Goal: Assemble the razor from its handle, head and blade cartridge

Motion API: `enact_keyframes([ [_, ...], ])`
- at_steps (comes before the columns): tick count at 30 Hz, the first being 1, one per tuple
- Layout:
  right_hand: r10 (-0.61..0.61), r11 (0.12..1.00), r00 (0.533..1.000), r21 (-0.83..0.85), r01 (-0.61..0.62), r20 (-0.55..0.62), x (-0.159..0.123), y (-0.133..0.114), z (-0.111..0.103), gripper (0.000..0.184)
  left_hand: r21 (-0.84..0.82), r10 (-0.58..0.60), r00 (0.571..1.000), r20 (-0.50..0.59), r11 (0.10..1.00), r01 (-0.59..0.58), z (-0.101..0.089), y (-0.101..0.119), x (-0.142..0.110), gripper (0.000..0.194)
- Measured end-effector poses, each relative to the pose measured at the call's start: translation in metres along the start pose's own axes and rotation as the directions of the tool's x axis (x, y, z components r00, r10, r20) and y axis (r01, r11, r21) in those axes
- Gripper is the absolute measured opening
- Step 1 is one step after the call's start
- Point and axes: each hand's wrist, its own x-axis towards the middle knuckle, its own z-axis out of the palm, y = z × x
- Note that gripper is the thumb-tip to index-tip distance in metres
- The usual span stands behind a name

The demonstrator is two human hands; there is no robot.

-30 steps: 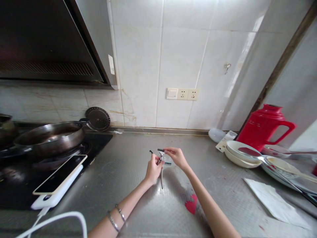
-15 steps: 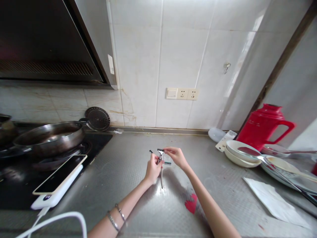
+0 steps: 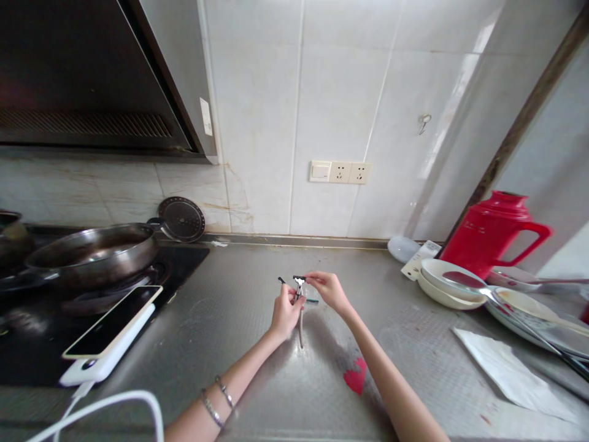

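Observation:
My left hand (image 3: 288, 312) is closed around a small T-shaped tool (image 3: 299, 281) that looks like a razor, with a dark crossbar head and a forked silvery neck. A slim greyish stick (image 3: 301, 331) extends below my fingers; whether it belongs to the tool I cannot tell. Beyond my left fingertips pokes a short black piece (image 3: 281, 280), partly hidden. The fingers of my right hand (image 3: 329, 288) are pinched at the right end of the crossbar. Just under that hand shows a thin dark-teal strip (image 3: 311, 301). Both hands are above the steel counter (image 3: 257, 393).
To the left, a pan (image 3: 96, 255) sits on the black stove, with a phone (image 3: 113, 322) on a white power bank (image 3: 108, 353) at its edge. On the right are a red thermos (image 3: 488, 236), bowls (image 3: 448, 291), a plate and a paper napkin (image 3: 510, 371). A red heart (image 3: 356, 376) marks the counter.
The view has shifted very slightly. Both hands keep nearly the same hold on the tool, with no clear movement between them.

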Motion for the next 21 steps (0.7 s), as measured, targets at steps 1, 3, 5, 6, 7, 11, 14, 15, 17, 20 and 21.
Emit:
enact_keyframes([
  [1, -0.001, 1.0, 1.0, 0.0, 0.001, -0.002, 0.0, 0.0, 0.0001, 0.023, 0.001, -0.002, 1.0, -0.002, 1.0, 0.002, 0.0001, -0.0005, 0.0001, 0.027],
  [3, 0.002, 1.0, 1.0, -0.003, -0.002, -0.008, -0.0002, -0.0003, 0.0003, 0.022, -0.004, -0.005, 1.0, -0.004, 1.0, 0.005, 0.0, -0.001, 0.0002, 0.027],
  [5, 0.001, 1.0, 1.0, -0.007, -0.001, -0.007, -0.0006, -0.0012, 0.0004, 0.022, -0.022, -0.01, 1.0, 0.001, 1.0, 0.01, -0.0002, -0.0007, 0.0002, 0.028],
  [6, 0.0, 1.0, 1.0, -0.01, 0.0, -0.005, -0.0008, -0.0018, 0.0005, 0.022, -0.033, -0.012, 1.0, 0.003, 0.999, 0.012, -0.0003, -0.0003, 0.0002, 0.029],
  [7, -0.001, 1.0, 1.0, -0.014, 0.0, -0.006, -0.0011, -0.0025, 0.0006, 0.021, -0.04, -0.013, 1.0, 0.006, 0.999, 0.013, -0.0004, 0.0002, 0.0002, 0.029],
  [11, 0.0, 0.999, 1.0, -0.041, 0.0, -0.012, -0.0018, -0.0055, 0.0006, 0.021, -0.033, -0.011, 1.0, 0.007, 0.999, 0.012, -0.0005, 0.0018, 0.0002, 0.028],
  [14, -0.007, 0.998, 1.0, -0.065, 0.006, -0.009, -0.0019, -0.0066, 0.0, 0.021, -0.016, -0.017, 1.0, 0.011, 1.0, 0.017, -0.0003, 0.0023, -0.0002, 0.027],
  [15, -0.01, 0.997, 1.0, -0.072, 0.009, -0.008, -0.0019, -0.0067, -0.0003, 0.021, -0.011, -0.02, 1.0, 0.013, 1.0, 0.02, -0.0002, 0.0025, -0.0006, 0.027],
  [17, -0.018, 0.996, 1.0, -0.087, 0.018, -0.004, -0.002, -0.0068, -0.0007, 0.021, -0.002, -0.023, 1.0, 0.016, 1.0, 0.023, -0.0001, 0.0028, -0.0013, 0.027],
  [20, -0.033, 0.992, 0.999, -0.118, 0.033, 0.004, -0.0025, -0.0076, -0.0014, 0.021, 0.006, -0.034, 0.999, 0.023, 0.999, 0.034, 0.0003, 0.0041, -0.0025, 0.028],
  [21, -0.04, 0.991, 0.999, -0.128, 0.041, 0.01, -0.0028, -0.0081, -0.0015, 0.021, 0.004, -0.04, 0.999, 0.025, 0.999, 0.04, 0.0005, 0.0047, -0.0028, 0.028],
])
